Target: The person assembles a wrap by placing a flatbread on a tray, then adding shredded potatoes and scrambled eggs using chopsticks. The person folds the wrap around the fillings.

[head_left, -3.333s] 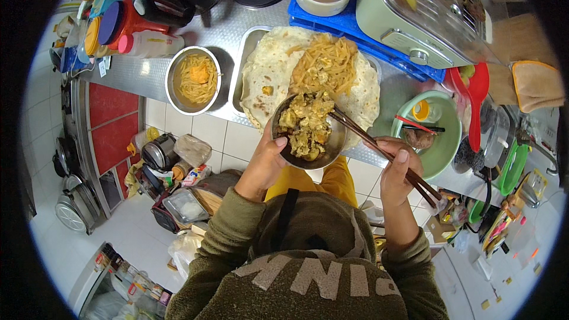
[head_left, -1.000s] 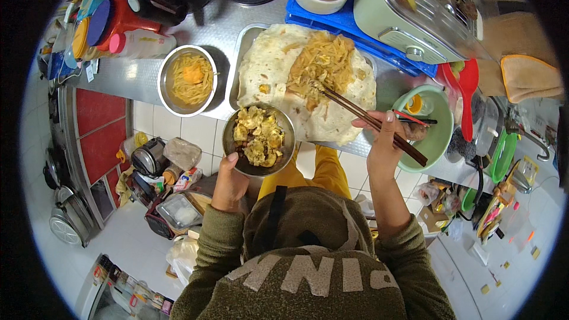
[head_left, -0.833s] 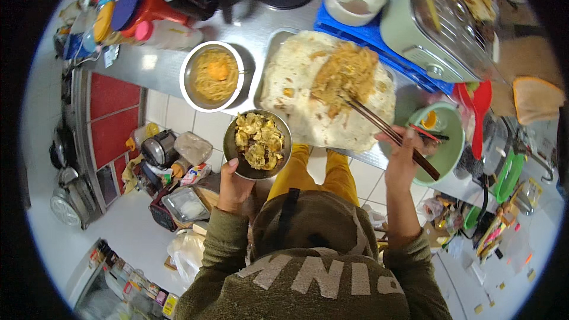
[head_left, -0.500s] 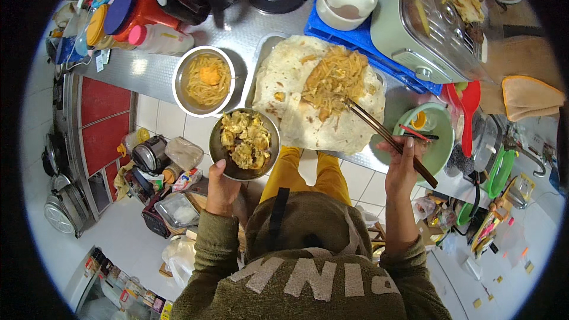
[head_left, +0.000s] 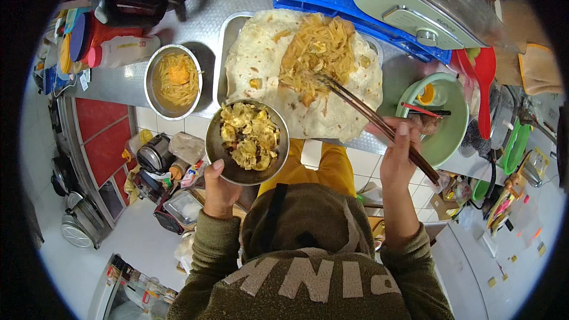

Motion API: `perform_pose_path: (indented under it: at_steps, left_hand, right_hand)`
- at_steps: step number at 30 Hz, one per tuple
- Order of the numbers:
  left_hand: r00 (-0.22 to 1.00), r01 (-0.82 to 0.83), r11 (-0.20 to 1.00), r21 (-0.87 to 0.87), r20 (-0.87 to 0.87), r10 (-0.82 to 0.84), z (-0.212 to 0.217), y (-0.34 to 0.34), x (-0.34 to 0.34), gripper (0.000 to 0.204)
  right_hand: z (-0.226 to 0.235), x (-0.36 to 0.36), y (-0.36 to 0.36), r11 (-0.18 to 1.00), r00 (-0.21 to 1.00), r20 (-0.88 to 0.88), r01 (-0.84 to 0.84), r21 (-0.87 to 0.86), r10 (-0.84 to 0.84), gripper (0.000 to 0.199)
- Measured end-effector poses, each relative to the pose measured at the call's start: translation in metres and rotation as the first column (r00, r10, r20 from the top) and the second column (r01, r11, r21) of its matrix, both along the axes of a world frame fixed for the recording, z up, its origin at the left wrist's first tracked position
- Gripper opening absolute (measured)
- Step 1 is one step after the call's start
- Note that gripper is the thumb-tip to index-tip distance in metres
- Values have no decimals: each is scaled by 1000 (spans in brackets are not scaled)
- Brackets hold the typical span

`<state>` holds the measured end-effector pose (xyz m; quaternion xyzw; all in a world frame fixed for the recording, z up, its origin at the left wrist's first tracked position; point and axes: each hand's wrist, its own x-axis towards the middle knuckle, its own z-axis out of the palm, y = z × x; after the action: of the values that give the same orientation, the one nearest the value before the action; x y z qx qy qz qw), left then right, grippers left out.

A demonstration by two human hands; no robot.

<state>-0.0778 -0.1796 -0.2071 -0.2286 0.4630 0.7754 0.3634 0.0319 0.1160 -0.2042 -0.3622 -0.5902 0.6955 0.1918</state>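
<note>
My left hand (head_left: 221, 188) grips the rim of a steel bowl (head_left: 248, 176) from below left, its thumb over the edge. Chunks of yellow scrambled egg (head_left: 249, 136) fill the bowl. My right hand (head_left: 397, 149) is closed around a pair of dark chopsticks (head_left: 370, 112). Their tips touch a heap of yellow-brown shredded vegetable, perhaps potato (head_left: 317, 53), with bits of egg in it. The heap lies on a large pale flatbread (head_left: 255, 62), spread over a metal tray (head_left: 222, 53). Part of the flatbread's near edge sits behind the bowl I hold.
A second steel bowl (head_left: 150, 90) with shreds stands left of the tray. To the right are a green basin (head_left: 452, 142) and a red spoon (head_left: 485, 95). Behind the tray sit a blue rack (head_left: 355, 21) and a pale green appliance (head_left: 409, 9). A pink-capped bottle (head_left: 127, 49) stands far left.
The view has shifted, so the counter items sit higher in the picture. The chopstick tips remain at the near part of the shreds; both hands keep their holds.
</note>
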Motion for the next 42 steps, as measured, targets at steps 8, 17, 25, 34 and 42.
perform_pose_path:
  at_steps: [8, 17, 25, 34, 42]
  left_hand:
    - [999, 33, 998, 49, 8, -33, 0, 18, 1, 75]
    - [997, 58, 987, 152, 36, -64, 12, 45, -1, 82]
    - [991, 137, 961, 238, -27, -134, 28, 66, 1, 86]
    - [978, 186, 930, 316, 34, -208, 39, 80, 4, 85]
    - [975, 197, 936, 293, 39, -217, 24, 87, 7, 83]
  right_hand:
    - [7, 6, 0, 997, 996, -59, -68, 38, 71, 28]
    - [55, 17, 12, 965, 976, -206, -114, -234, 66, 26]
    - [93, 17, 11, 914, 967, 39, -252, 318, 252, 34]
    - [85, 11, 5, 847, 938, -76, -268, 459, 338, 32]
    - [71, 8, 3, 813, 939, -37, -276, 513, 342, 24]
